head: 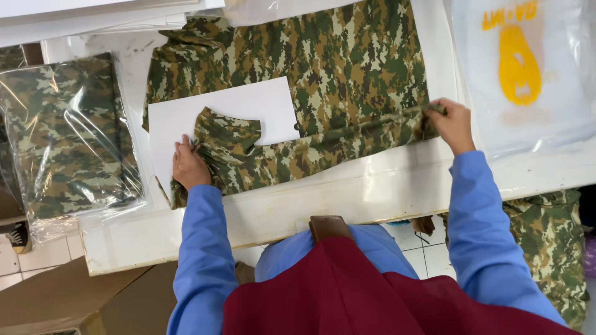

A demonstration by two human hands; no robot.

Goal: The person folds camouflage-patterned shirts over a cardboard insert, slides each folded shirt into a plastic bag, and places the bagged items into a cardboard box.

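Observation:
A camouflage shirt (pixel 335 68) in green, brown and tan lies spread on a white table (pixel 347 192). A white cardboard sheet (pixel 217 111) rests on it. The shirt's near side is folded over the sheet's lower edge. My left hand (pixel 188 165) presses the folded cloth down at the collar end, fingers closed on the fabric. At the other end my right hand (pixel 451 124) pinches the fold's edge. Both arms wear blue sleeves.
A camouflage garment packed in a clear plastic bag (pixel 65 136) lies at the left. An empty clear bag with a yellow print (pixel 518 68) lies at the right. More camouflage cloth (pixel 549 248) hangs below the table's right side. A brown cardboard box (pixel 74 298) sits lower left.

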